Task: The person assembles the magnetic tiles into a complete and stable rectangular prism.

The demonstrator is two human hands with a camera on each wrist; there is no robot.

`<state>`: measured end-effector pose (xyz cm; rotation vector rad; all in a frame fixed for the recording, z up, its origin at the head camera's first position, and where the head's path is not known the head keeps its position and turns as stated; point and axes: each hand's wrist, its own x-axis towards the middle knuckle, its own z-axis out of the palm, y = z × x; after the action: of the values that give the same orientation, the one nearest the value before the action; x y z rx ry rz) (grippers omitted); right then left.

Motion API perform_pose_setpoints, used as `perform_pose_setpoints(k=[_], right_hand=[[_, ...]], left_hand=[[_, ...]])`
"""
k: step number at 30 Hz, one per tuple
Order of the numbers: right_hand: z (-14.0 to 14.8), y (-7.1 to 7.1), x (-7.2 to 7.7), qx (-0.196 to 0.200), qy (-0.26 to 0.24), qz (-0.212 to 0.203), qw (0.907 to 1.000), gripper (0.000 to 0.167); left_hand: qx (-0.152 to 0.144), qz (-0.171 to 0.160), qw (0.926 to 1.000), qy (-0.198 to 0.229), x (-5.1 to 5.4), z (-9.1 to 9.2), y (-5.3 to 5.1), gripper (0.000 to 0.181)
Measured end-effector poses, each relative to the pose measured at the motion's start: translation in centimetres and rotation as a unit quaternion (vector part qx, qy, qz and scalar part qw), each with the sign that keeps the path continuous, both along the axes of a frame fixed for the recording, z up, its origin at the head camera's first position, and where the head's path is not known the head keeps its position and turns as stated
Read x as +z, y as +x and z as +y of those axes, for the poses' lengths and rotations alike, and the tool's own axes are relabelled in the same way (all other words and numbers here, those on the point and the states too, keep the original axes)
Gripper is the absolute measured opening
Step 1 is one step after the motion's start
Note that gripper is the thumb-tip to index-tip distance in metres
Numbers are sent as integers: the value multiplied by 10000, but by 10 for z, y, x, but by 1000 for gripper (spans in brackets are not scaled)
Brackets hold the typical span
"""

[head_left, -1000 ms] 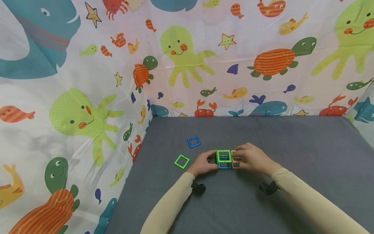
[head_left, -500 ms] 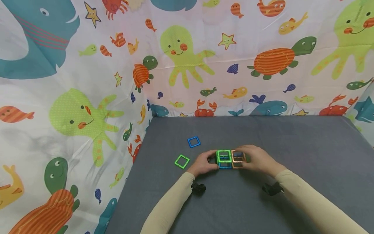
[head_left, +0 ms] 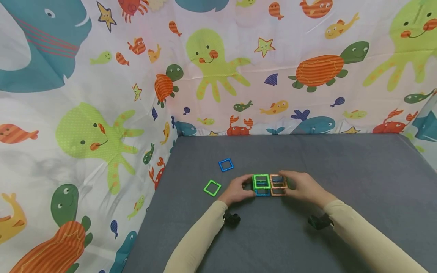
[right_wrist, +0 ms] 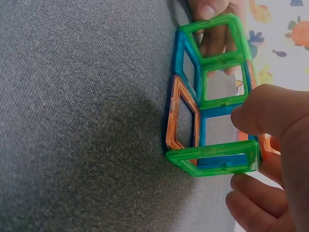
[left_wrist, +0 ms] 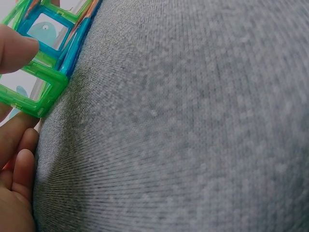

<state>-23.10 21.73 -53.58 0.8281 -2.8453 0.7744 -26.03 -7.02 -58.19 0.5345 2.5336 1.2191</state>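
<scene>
On the grey cloth, a hollow box of square magnetic tiles (head_left: 261,187) in green, blue and orange lies between both hands. My left hand (head_left: 236,190) grips its left end, thumb on the near side and fingers behind. The left wrist view shows that thumb beside a green end tile (left_wrist: 31,105). The right hand (head_left: 306,186) holds the other end, where thumb and fingers straddle an upright green tile (right_wrist: 212,150) in the right wrist view. Orange tiles (right_wrist: 172,113) form that end's long sides. The fingers partly hide the far side.
Left of the box, a loose blue square tile (head_left: 220,167) and a loose green square tile (head_left: 208,192) lie flat on the cloth (head_left: 266,235). A sea-animal curtain (head_left: 211,113) rises behind and along the left edge.
The right hand has drawn back rightward from over the orange tiles to the box's right end, uncovering them. My left hand and the loose tiles stay put.
</scene>
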Motion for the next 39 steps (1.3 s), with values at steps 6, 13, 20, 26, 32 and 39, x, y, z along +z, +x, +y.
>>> perform_pose_setpoints(k=[6,13,20,26,32,39], right_hand=[[0,1,1,-95,-139,-279,9995,59],[2,-1,1,-158,-175,-401,9989,59],[2,0,4,-194,-289,-494,9982,57],[3,1,1,-210,-407,-410,9981,56],[3,2,2,-157,-579,-305,9977,55],[2,4,-1,-227,-602,-335,9974,56]], left_hand=[[-5,-14,10000,22,1,0,0,68],[-11,-15,10000,21,1,0,-1,69],[7,24,10000,50,3,0,0,69],[23,-8,10000,47,3,0,1,69],[17,5,10000,19,3,0,-1,69],[4,-11,10000,1,4,0,1,69]])
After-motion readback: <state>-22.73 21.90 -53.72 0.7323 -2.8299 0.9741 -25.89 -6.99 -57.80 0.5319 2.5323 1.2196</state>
